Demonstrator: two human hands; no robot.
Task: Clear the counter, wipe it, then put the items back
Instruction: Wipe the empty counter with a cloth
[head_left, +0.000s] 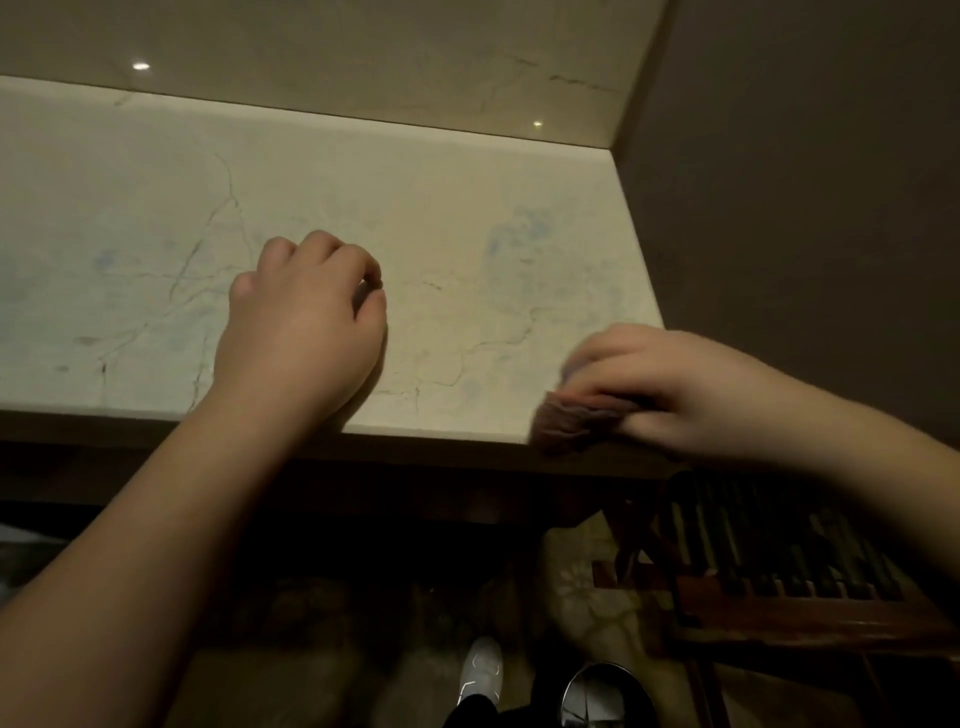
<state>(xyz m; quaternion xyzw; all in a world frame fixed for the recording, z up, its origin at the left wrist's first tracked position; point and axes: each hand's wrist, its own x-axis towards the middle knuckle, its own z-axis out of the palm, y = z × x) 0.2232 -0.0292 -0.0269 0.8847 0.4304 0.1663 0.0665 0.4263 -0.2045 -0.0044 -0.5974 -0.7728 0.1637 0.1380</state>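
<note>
Wiping looks underway: the right hand (654, 384) grips a bunched cloth (566, 421) at the table's (467, 218) front edge, about 4 o'clock. The left hand (306, 322), fingers loosely curled and empty, rests at centre, probably bracing.

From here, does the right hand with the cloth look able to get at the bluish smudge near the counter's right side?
Probably yes. The right hand grips the cloth at the counter front edge, and bare marble lies between it and the smudge. The left hand rests off to the side.
</note>
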